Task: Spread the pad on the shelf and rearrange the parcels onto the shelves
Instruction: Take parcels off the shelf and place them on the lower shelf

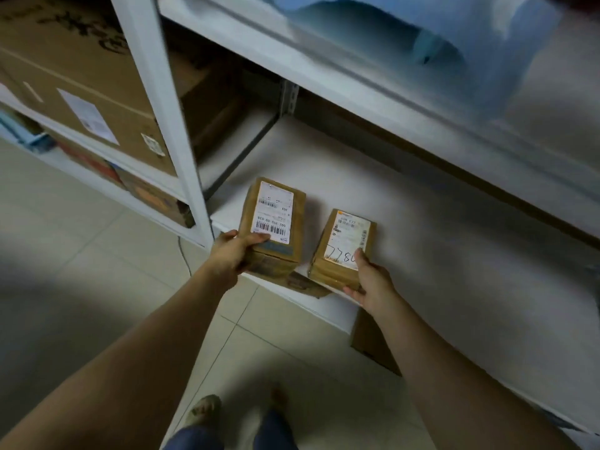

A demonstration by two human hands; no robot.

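Observation:
Two small brown parcels with white labels sit at the front edge of a white padded shelf (406,216). My left hand (232,256) grips the near end of the left parcel (276,228), thumb on its label. My right hand (373,280) holds the near end of the right parcel (344,248), which has handwritten digits on its label. The two parcels lie side by side with a small gap between them. A bluish pad (406,30) lies rumpled on the shelf above.
A white upright post (168,125) stands left of the parcels. Big cardboard boxes (74,79) fill the left rack. Another box (207,102) sits deep at the back left. A brown box (373,342) stands on the tiled floor below the shelf. My feet show at the bottom.

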